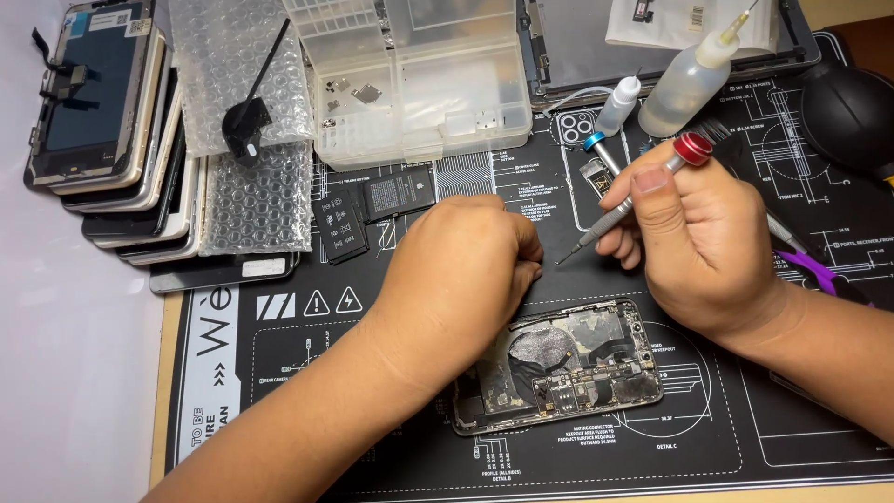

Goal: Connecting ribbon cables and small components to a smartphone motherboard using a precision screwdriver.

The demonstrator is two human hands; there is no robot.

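An opened phone body point(568, 363) lies on a black repair mat point(391, 447), its inner boards and cables bare. My left hand point(461, 275) rests curled just above the phone's upper left part, fingers closed together; I cannot tell if they pinch anything. My right hand point(698, 237) holds a grey precision screwdriver point(619, 205) with a red cap, tip pointing down-left at the mat, a little above the phone and apart from it.
Several phone screens point(112, 130) are stacked at far left beside bubble wrap point(242, 121). A clear parts box point(419, 84) stands at the back. Two flat batteries point(372, 205), squeeze bottles point(684, 79), a blue-capped driver point(605, 154), a black blower point(852, 112) and purple-handled pliers point(819, 270) surround the hands.
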